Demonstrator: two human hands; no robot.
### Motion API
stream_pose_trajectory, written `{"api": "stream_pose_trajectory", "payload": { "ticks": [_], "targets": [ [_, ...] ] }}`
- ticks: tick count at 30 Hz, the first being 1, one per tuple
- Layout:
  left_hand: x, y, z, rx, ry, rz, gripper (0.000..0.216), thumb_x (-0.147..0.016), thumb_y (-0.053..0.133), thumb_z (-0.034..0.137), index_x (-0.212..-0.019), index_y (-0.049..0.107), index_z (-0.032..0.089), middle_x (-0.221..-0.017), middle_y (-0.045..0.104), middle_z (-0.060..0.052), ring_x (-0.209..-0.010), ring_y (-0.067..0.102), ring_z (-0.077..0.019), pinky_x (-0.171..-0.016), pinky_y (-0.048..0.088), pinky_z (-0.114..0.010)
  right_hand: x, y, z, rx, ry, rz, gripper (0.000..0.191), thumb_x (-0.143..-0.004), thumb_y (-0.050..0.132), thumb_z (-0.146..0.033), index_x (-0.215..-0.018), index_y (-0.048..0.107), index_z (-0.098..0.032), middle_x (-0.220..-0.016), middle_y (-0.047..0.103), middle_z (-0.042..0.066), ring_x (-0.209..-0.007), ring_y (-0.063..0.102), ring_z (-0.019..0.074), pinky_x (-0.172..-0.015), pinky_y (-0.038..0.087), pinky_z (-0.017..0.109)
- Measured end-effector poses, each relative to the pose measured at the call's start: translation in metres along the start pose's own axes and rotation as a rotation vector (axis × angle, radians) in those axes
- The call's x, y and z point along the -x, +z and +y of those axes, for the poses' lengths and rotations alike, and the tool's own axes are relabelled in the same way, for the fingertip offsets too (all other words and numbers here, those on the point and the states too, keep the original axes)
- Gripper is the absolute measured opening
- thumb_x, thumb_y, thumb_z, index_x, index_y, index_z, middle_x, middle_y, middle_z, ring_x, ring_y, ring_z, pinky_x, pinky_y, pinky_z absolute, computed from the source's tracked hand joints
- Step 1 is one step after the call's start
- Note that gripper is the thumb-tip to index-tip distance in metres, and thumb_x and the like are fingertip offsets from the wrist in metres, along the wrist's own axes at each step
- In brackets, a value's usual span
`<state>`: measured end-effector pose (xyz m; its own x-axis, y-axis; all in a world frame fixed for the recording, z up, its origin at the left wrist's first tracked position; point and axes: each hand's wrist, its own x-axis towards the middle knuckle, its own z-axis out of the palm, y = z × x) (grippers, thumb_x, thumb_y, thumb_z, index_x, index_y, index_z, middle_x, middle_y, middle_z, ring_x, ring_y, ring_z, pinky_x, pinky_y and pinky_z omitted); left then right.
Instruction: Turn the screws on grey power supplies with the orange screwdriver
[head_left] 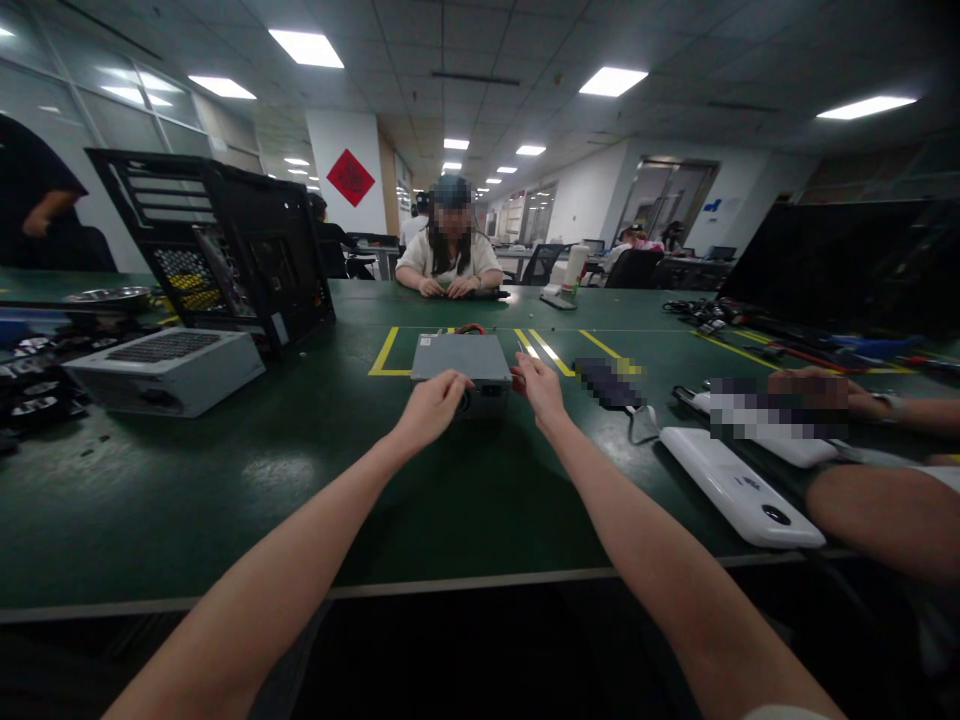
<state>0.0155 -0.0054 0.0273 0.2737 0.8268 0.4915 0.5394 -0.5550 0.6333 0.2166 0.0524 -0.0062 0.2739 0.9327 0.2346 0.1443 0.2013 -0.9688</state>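
A grey metal computer power supply (461, 357) sits on the green table straight ahead of me, with a bundle of coloured wires showing behind it. My left hand (435, 408) is closed at its front top edge, fingers curled against the casing. Beside the right edge of the unit, my right hand (538, 390) has its fingers pinched together. A thin pale sliver rises above those fingertips, too small to name.
On the left stand an open black computer case (225, 250) and a second power supply (169, 370). White devices (739, 485) and a dark pouch-like item (609, 383) lie to the right, near another person's arm (877, 500). A co-worker (450, 250) sits opposite.
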Motion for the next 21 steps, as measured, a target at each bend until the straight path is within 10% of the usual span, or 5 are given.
{"api": "stream_pose_trajectory", "payload": {
  "ticks": [11, 21],
  "targets": [
    [-0.002, 0.026, -0.015, 0.597, -0.209, -0.402, 0.032, -0.09, 0.039, 0.031, -0.101, 0.06, 0.011, -0.075, 0.064, -0.004, -0.074, 0.059, -0.0126, -0.077, 0.046, -0.026, 0.007, 0.0, -0.003, -0.069, 0.001, 0.004, 0.044, -0.076, 0.052, -0.05, -0.106, 0.062, -0.02, -0.093, 0.066, 0.004, -0.082, 0.062, 0.0166, -0.069, 0.05, 0.029],
    [0.002, 0.001, -0.014, 0.771, -0.313, -0.383, 0.032, -0.093, 0.04, 0.033, -0.11, 0.057, 0.012, -0.107, 0.066, -0.011, -0.1, 0.061, -0.0172, -0.09, 0.044, -0.029, 0.016, -0.003, -0.015, -0.083, 0.027, -0.036, 0.032, -0.089, 0.051, -0.035, -0.115, 0.051, -0.017, -0.118, 0.054, 0.008, -0.101, 0.056, 0.0192, -0.085, 0.05, 0.041]
  ]
}}
